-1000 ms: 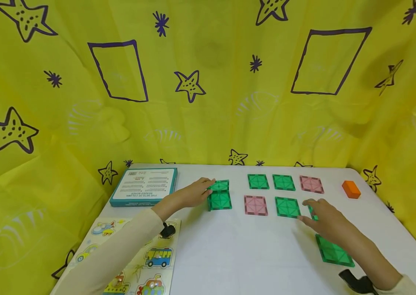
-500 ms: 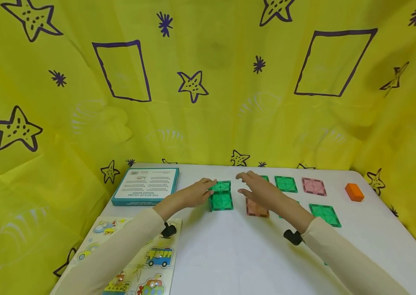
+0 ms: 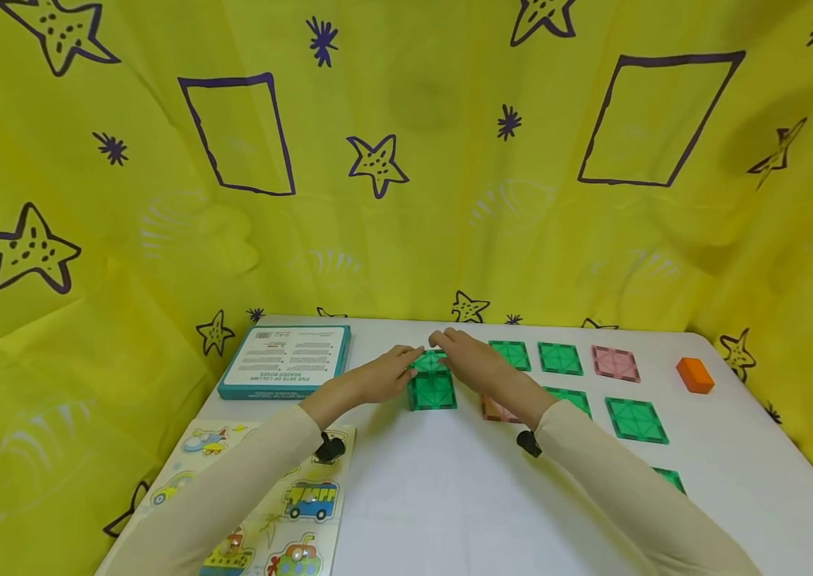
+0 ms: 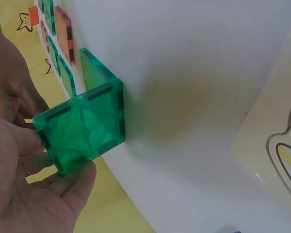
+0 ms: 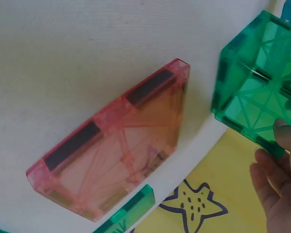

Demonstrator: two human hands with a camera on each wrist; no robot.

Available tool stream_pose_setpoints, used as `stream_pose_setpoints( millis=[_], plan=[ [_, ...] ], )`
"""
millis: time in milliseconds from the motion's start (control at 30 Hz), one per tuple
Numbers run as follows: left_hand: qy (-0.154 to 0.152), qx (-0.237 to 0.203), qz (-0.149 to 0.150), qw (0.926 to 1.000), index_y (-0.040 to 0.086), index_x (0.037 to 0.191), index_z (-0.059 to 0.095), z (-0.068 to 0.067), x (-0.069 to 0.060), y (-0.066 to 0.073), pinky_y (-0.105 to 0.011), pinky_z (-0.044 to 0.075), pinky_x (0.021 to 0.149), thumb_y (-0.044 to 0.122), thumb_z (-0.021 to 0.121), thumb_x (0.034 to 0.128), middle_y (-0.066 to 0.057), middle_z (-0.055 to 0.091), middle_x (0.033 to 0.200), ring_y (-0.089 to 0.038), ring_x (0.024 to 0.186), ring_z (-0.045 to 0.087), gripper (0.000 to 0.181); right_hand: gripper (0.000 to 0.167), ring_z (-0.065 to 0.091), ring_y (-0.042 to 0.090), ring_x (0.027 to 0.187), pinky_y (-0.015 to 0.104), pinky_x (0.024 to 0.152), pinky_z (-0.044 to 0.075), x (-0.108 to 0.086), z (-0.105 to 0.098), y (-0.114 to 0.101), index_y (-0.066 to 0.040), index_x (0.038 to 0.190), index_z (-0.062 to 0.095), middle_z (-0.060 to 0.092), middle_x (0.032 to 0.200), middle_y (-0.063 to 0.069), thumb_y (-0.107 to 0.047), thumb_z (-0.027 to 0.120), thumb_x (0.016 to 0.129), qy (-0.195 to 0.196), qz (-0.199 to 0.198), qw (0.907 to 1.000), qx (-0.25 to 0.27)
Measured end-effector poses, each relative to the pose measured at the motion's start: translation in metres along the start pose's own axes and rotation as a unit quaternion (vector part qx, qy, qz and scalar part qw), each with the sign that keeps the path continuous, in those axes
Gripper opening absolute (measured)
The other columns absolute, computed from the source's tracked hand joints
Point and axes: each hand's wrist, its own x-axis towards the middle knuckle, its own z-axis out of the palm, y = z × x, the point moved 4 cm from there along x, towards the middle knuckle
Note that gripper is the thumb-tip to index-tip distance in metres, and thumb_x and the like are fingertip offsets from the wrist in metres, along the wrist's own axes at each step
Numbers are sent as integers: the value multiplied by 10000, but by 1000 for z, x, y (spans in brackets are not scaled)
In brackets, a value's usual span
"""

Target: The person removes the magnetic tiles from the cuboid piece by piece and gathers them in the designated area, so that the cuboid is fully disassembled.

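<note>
Via remote feed I saw L hand (image 4: 34, 196) pinching upright grn tile (image 4: 85, 128).
R hand (image 3: 474, 362) had thumb at adjoining grn tile (image 5: 262, 104); cdn't tell if gripping.

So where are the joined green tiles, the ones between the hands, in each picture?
Head: joined green tiles, a bit below and right of centre.
Left wrist: joined green tiles, left of centre.
Right wrist: joined green tiles, upper right, partly cut off.
Shared landmark: the nearest pink tile, in all three views.

The teal-edged box (image 3: 284, 360) bears "FIVE SETS OF COLUMN" upside down, finer print unreadable
</note>
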Motion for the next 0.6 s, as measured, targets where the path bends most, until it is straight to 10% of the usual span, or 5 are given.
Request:
stream_pose_setpoints(
  millis=[600],
  plan=[
    [140,-642,-376,9971,-122,1581,267,-1,-1,-1,-527,354,1238,168,418,1155,-317,417,1587,-419,1504,412,538,456,647,241,1021,398,963,597,2,13,12,-100,1439,541,656,1220,123,86,597,1027,-285,-95,9978,586]
  ],
)
